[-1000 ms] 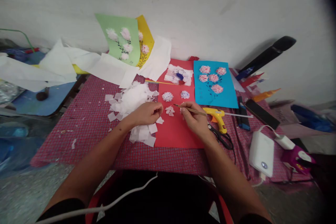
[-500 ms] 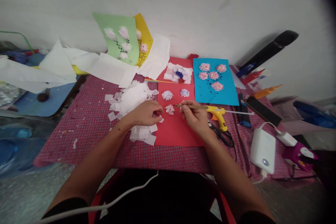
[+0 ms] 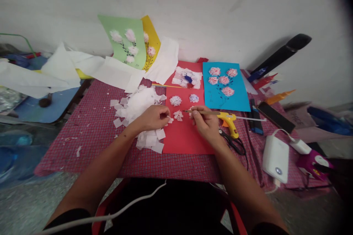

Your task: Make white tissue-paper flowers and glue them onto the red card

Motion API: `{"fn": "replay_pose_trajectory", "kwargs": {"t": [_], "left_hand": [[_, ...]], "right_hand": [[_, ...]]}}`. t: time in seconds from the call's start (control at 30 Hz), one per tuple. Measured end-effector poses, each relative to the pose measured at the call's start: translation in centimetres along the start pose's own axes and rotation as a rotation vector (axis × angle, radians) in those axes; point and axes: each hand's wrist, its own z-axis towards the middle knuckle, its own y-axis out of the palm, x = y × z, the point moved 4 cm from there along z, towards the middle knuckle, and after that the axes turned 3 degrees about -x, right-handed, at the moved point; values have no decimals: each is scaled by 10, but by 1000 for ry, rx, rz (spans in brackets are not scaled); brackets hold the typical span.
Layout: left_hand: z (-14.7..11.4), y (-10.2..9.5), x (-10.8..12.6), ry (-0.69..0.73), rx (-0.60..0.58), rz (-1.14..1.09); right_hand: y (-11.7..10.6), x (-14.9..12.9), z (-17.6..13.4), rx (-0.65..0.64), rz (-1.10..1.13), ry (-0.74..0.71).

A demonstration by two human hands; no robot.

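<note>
My left hand (image 3: 156, 117) is closed in a pinch on a small piece of white tissue paper (image 3: 170, 120), at the left edge of the red card (image 3: 187, 137). My right hand (image 3: 205, 120) grips a brown pencil (image 3: 202, 112), its dark tip pointing left. Just beyond that tip a partly built white paper flower (image 3: 178, 115) sits on the card. Two fuller paper flowers with blue specks, one on the left (image 3: 175, 100) and one on the right (image 3: 194, 98), lie farther back. Another white bit is partly hidden by my right fingers.
Cut tissue squares (image 3: 150, 139) are heaped left of the card. A yellow glue gun (image 3: 229, 123) and black scissors (image 3: 234, 143) lie to the right. Behind are a blue flower card (image 3: 239, 95), a green flower card (image 3: 138, 44) and a paint-stained tissue (image 3: 180, 75).
My left hand has lifted slightly, and the paper piece in its fingertips now sticks out toward the unfinished flower. My right hand with the pencil has hardly moved.
</note>
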Motion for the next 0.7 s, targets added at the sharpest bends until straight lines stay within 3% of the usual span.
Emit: {"fn": "replay_pose_trajectory", "kwargs": {"t": [0.1,0.23,0.5,0.7], "left_hand": [[-2,-2,-1,-115,22,-186],[-3,-1,-2,-163,26,-305],[-2,-1,-1,-174,10,-330],[0,0,-1,-181,-1,-307]], "right_hand": [[0,0,0,17,-5,1],[0,-1,-1,11,-4,-8],[-1,-6,1,6,-54,-35],[1,-24,0,-40,-193,-161]]}}
